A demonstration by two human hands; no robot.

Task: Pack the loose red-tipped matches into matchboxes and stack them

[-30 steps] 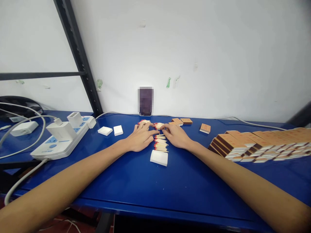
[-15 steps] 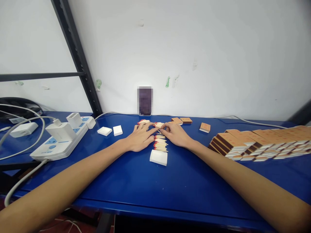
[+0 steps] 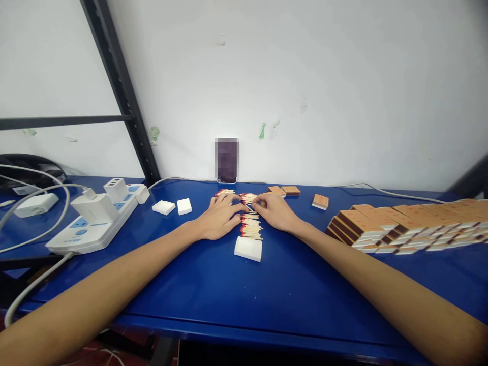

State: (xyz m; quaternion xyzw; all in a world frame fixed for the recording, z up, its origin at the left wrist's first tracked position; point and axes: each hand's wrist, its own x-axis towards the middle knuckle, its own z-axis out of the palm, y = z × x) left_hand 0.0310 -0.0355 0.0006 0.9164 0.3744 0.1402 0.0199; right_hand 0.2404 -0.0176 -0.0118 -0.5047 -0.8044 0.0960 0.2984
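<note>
A column of red-headed matchsticks (image 3: 251, 229) lies in small rows on the blue table, heads to the left. My left hand (image 3: 219, 216) rests at their head side with its fingers spread, the fingertips by the matches. On the other side my right hand (image 3: 276, 211) has thumb and forefinger pinched at the tail ends, apparently on a matchstick that slants between the two hands. More matches (image 3: 225, 192) show beyond my left fingers. Just nearer than the column sits a white matchbox tray (image 3: 248, 249).
Two white trays, one (image 3: 163, 207) beside another (image 3: 184, 206), lie left of my hands. Stacked matchboxes (image 3: 404, 223) fill the right side; a few loose ones (image 3: 320, 201) lie farther back. A power strip (image 3: 91, 234) with cables stands left, and a phone (image 3: 227, 160) leans on the wall.
Almost nothing differs. The fingers of both hands have shifted slightly at the matches, and the whole view has drifted a few pixels.
</note>
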